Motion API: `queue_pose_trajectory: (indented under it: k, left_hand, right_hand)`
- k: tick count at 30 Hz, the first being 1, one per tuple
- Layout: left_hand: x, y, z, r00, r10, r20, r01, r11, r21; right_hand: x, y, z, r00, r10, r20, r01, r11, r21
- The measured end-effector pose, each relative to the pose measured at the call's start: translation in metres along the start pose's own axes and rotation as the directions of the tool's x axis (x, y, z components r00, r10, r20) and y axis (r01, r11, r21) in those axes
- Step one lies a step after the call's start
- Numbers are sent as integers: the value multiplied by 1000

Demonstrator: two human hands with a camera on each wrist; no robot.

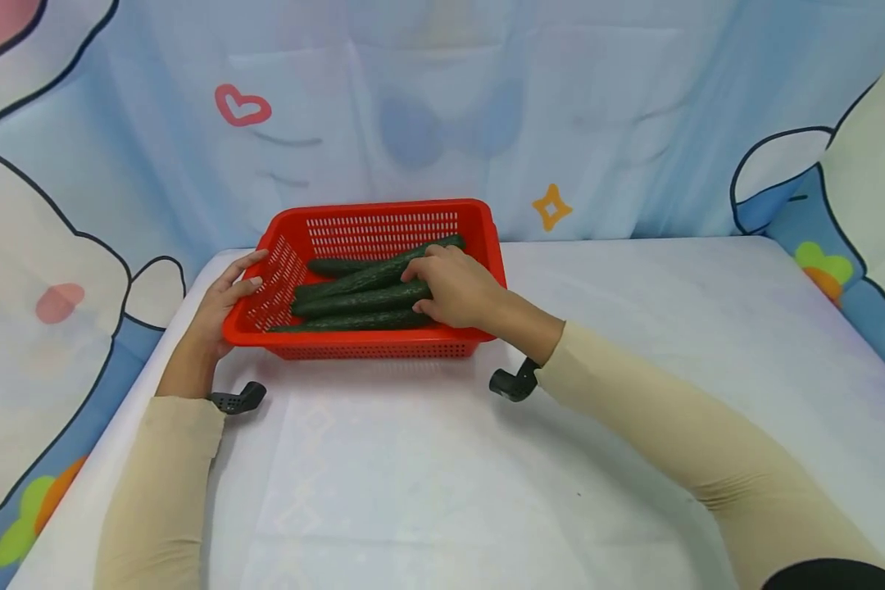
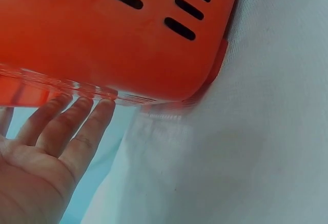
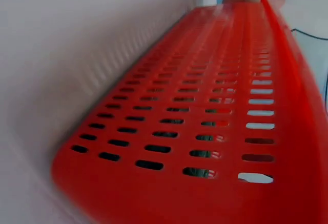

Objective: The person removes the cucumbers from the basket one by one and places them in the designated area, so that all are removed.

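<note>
A red slotted plastic basket (image 1: 383, 351) stands at the back of the table with several dark green cucumbers lying lengthwise in it. My left hand (image 1: 223, 301) is at the basket's left end; in the left wrist view, the straight fingers (image 2: 84, 137) touch its outer wall. Reaching over the front right of the rim, my right hand (image 1: 457, 287) curls its fingers and thumb round the right part of a cucumber (image 1: 357, 301). Another cucumber (image 1: 347, 321) lies in front of it, and a longer one (image 1: 376, 277) slants behind. The right wrist view shows only the basket's slotted front wall (image 3: 169, 111), not the grip.
A white cloth covers the table (image 1: 428, 475). Behind the basket hangs a pale blue cartoon-print curtain (image 1: 597, 123). Each wrist carries a small black camera mount, such as the right mount (image 1: 514, 383).
</note>
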State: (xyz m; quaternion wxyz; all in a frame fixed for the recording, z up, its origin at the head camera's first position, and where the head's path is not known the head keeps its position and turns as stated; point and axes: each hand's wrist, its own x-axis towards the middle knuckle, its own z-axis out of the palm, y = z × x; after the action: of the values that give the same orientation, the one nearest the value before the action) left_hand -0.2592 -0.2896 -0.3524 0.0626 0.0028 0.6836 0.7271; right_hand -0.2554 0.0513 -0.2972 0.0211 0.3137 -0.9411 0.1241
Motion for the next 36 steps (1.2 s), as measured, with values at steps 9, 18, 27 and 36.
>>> queue_pose_trajectory:
  k: [9,18,27,36]
  left_hand:
    - [0,-1,2,1000,-11,0,11,1000,-7]
    - [-3,1,1,1000,5,9,-5,999,-34]
    - [-3,0,1,1000,5,10,-4,1000,-29]
    - [-3,0,-1,999,16,41,-12,996,-88]
  right_hand:
    - [25,12,13,994,98,53,-95,994,-55]
    - [28,19,25,978,177,115,-170,983,-66]
    - [26,15,27,971,204,121,-193,977,-91]
    - [28,17,27,960,233,151,-235,972,-9]
